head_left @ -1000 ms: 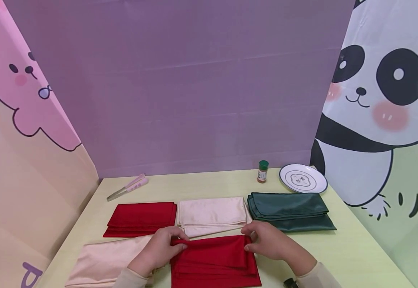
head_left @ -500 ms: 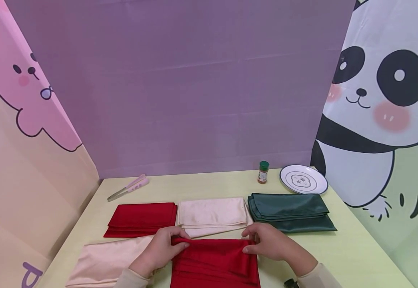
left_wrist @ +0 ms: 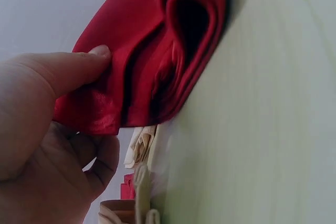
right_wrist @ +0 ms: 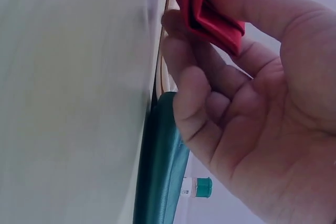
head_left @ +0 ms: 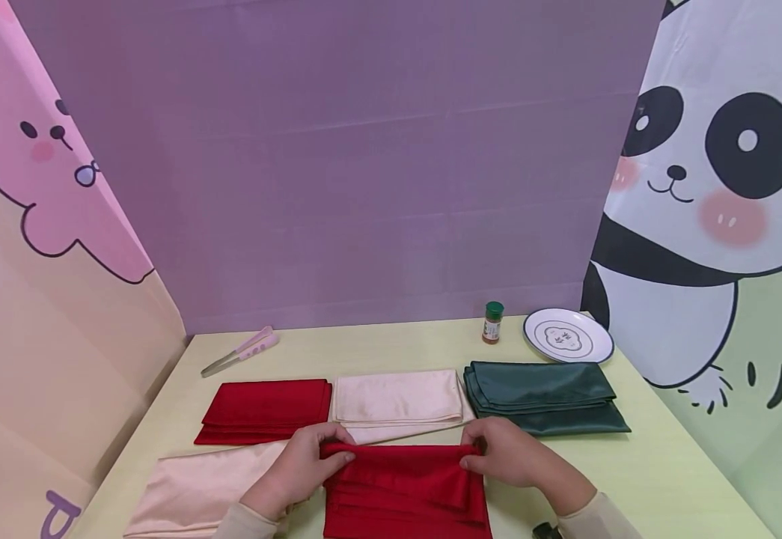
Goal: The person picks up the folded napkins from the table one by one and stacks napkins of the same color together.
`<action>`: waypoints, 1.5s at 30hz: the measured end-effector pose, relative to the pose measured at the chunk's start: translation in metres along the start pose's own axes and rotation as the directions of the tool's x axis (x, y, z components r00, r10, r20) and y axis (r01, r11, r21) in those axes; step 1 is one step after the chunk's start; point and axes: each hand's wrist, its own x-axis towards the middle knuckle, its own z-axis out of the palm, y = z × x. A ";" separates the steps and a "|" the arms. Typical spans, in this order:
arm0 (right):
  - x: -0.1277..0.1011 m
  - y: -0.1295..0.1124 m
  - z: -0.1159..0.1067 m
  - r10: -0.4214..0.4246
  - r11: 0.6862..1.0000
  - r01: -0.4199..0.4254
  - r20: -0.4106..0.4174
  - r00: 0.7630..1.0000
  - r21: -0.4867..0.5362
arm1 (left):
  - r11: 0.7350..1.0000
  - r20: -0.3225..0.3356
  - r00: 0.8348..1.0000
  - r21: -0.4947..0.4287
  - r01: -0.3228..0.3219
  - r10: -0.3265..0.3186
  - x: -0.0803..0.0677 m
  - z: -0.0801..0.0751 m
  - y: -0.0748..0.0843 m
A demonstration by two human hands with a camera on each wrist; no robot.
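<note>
A folded red satin cloth [head_left: 404, 486] lies at the front middle of the table, its far edge lifted. At its far left corner my left hand [head_left: 306, 460] pinches the layers between thumb and fingers. My right hand [head_left: 508, 453] pinches the far right corner the same way. In the left wrist view, the red cloth [left_wrist: 142, 51] shows rolled-over layers at its side, with the thumb on top. The right wrist view has the corner of the red cloth [right_wrist: 210, 19] between thumb and fingers, the other fingers curled below.
Behind stand a second folded red cloth [head_left: 266, 408], a cream cloth [head_left: 397, 397] and a dark green cloth [head_left: 542, 397]. A pale pink cloth [head_left: 195, 486] lies by my left forearm. Farther back are pink-handled scissors [head_left: 242, 352], a green-capped jar [head_left: 492, 323] and a white plate [head_left: 569, 335].
My right hand has gone from loosely at the cloth's corner to pinching it. The far edge of the red cloth now stretches straight between both hands; the left hand has hardly moved.
</note>
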 end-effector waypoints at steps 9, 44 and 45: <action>0.000 0.001 -0.001 0.052 0.995 -0.053 0.011 0.999 0.083 | 1.000 0.012 1.000 -0.005 0.005 -0.005 0.000 -0.003 0.002; -0.002 0.011 -0.010 0.126 0.965 -0.111 -0.049 0.991 0.239 | 0.998 0.141 0.990 -0.062 0.013 -0.004 -0.005 -0.004 -0.003; -0.002 0.010 -0.010 0.125 0.964 -0.110 -0.050 0.991 0.240 | 0.998 0.137 0.991 -0.067 0.011 -0.001 -0.005 -0.004 -0.003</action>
